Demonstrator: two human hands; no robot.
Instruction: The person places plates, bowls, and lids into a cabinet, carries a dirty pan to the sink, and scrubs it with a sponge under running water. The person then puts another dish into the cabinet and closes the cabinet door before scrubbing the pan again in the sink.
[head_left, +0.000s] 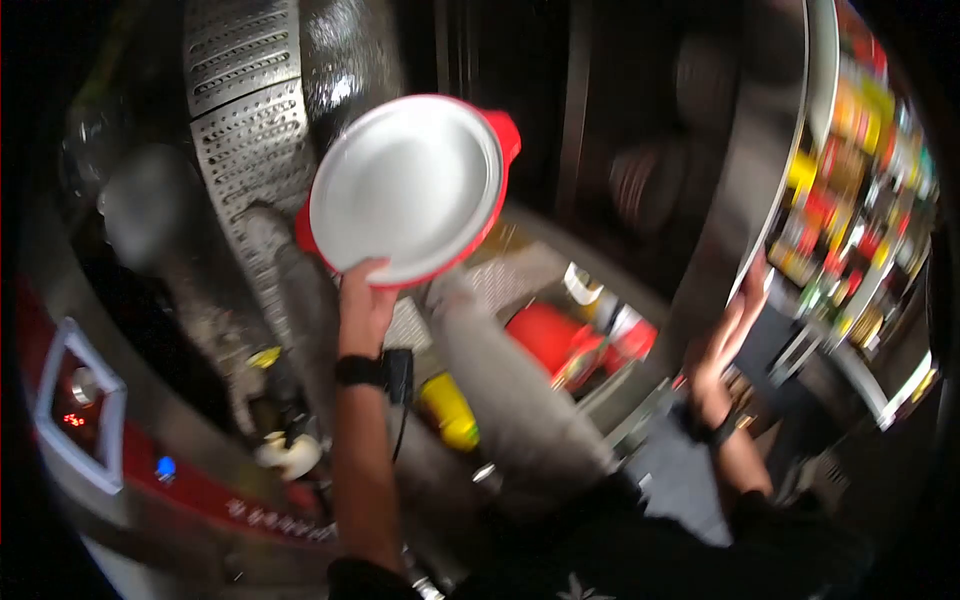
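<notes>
A round baking dish (410, 190) with a white inside, a red rim and red side handles is tilted toward me. My left hand (367, 300) grips its near edge, thumb over the rim and the other fingers hidden beneath. On the right, my right hand (725, 340) has its fingers stretched out along the edge of a dark, shiny metal panel (755, 170). Nothing shows in that hand, and I cannot tell whether it presses on the panel or only lies beside it.
Shelves of colourful packages and jars (850, 200) stand at the far right, blurred. Below lie a red bag-like item (555, 340) and a yellow bottle-like item (449, 412). A perforated metal strip (255, 140) runs along the floor. At left is a red control panel (80, 410).
</notes>
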